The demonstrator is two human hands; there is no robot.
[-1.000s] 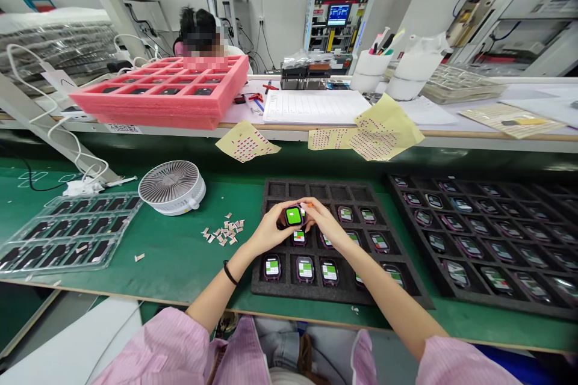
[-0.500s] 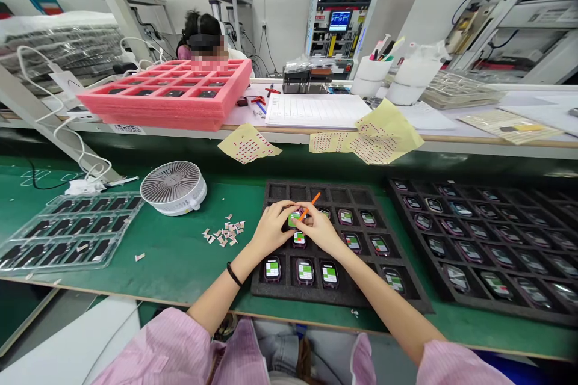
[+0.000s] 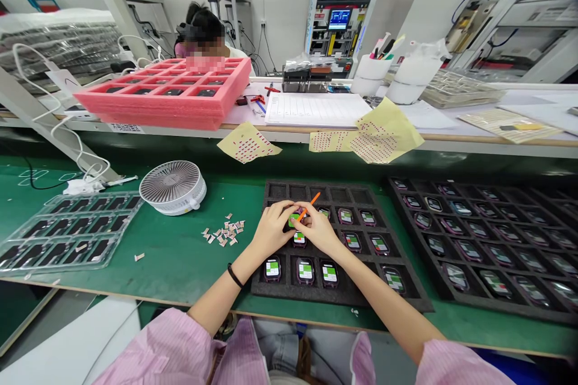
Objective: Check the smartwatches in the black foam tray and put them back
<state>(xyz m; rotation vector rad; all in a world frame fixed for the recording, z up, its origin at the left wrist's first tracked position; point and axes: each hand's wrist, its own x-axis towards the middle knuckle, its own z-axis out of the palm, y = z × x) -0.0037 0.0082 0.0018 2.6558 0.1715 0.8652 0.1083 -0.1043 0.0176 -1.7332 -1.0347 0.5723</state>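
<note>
My left hand (image 3: 272, 228) is closed around a watch unit (image 3: 294, 220) with a green lit screen, held above a black foam tray (image 3: 293, 291). From the other side my right hand (image 3: 321, 232) grips a thin orange stick (image 3: 312, 203), slanting up to the right. The fingertips of both hands meet at the watch, and the stick's lower end lies over it; its exact contact is too small to tell. Several watches with lit green and white screens, one a lit watch (image 3: 305, 271), sit in the tray's pockets around and below my hands.
Right of this tray stands another black tray (image 3: 433, 271) full of watches. To the left are a pile of small pale pieces (image 3: 224, 233), a round fan (image 3: 173, 187) and a clear plastic tray (image 3: 102, 260) of black parts. Pink foam (image 3: 158, 109) sits on the shelf before another person (image 3: 208, 27).
My hands, the watch and the orange stick stay in nearly the same place. Across the shelf, the other person's head has shifted slightly.
</note>
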